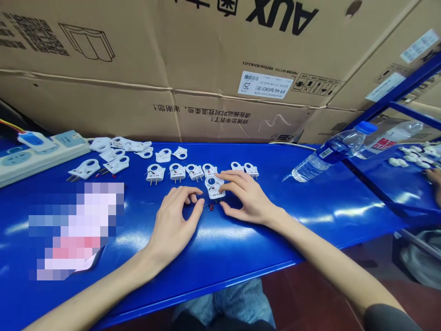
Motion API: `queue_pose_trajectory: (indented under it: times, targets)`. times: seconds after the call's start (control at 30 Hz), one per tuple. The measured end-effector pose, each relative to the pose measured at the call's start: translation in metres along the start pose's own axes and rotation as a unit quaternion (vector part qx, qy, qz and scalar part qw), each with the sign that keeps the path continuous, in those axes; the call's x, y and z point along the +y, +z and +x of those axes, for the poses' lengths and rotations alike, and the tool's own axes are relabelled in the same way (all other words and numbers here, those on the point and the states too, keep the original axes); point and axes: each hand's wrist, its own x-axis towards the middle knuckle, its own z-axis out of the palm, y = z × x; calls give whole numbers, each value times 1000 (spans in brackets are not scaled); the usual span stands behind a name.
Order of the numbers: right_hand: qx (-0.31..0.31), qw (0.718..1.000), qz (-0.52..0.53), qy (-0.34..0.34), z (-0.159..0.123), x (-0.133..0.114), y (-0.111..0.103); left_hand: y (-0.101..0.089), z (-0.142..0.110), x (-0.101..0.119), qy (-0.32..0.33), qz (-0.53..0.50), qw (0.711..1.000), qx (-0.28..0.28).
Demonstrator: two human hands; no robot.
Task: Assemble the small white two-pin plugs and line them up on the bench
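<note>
My right hand point(245, 196) rests on the blue table point(310, 216) with its fingers curled round a white plug part point(214, 187), thumb below it and fingertips on top. Palm down just left of that part lies my left hand point(175, 216), fingers bent and loosely apart, holding nothing that I can see. A tiny red component point(210, 207) lies on the table between the two hands. Behind the hands stands a row of several white plug parts point(177, 172) with metal pins.
More white plug pieces point(113, 156) are heaped at the back left beside a white power strip point(37, 154). A plastic water bottle point(330, 151) lies at the right. Cardboard boxes point(206, 69) wall the back. Another person's hand point(434, 177) shows at the far right.
</note>
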Motion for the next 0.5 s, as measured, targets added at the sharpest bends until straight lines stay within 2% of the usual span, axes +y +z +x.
queue_pose_trajectory:
  times: [0.5]
  targets:
    - [-32, 999, 6, -20, 1, -4, -2, -1, 1, 3, 19, -6, 1000, -7]
